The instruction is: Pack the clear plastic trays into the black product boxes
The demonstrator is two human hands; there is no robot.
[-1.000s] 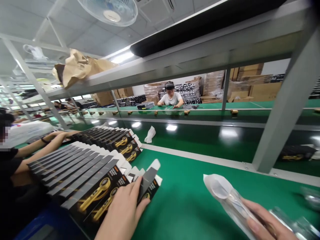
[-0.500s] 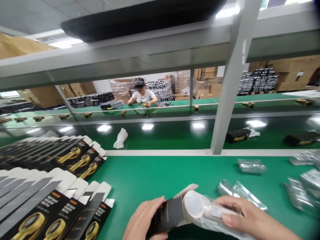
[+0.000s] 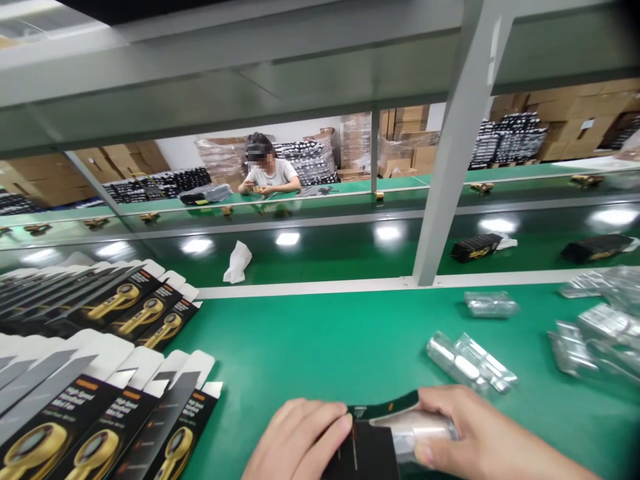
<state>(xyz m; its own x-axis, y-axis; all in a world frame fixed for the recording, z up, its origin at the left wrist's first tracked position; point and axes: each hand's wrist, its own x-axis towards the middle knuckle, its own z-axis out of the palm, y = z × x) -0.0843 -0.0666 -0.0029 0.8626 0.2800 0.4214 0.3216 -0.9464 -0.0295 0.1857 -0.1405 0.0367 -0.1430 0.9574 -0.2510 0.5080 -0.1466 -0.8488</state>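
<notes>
My left hand (image 3: 303, 437) is closed around a black carton (image 3: 367, 453), tilted at the bottom middle of the view. The carton's open end faces right, with a flap raised along its top. In my right hand (image 3: 465, 427) is a clear plastic-wrapped pack (image 3: 420, 430), gripped between thumb and fingers. Its left part is inside the carton, so only the near end shows. Just beyond my right hand, clear plastic packs (image 3: 457, 360) lie on the green table (image 3: 300, 347).
Open-flapped mini fan cartons (image 3: 103, 420) stand in rows at left. More clear packs (image 3: 607, 320) are heaped at right. Across a low white rail (image 3: 300, 288), a belt carries a white pouch (image 3: 238, 261) and black cartons (image 3: 477, 247). A metal post (image 3: 445, 160) rises ahead; a person (image 3: 270, 170) sits beyond.
The wrapped pack has gone leftward into the carton, and its round white end is now hidden. My right hand has come closer to the carton's opening. The view has tipped down.
</notes>
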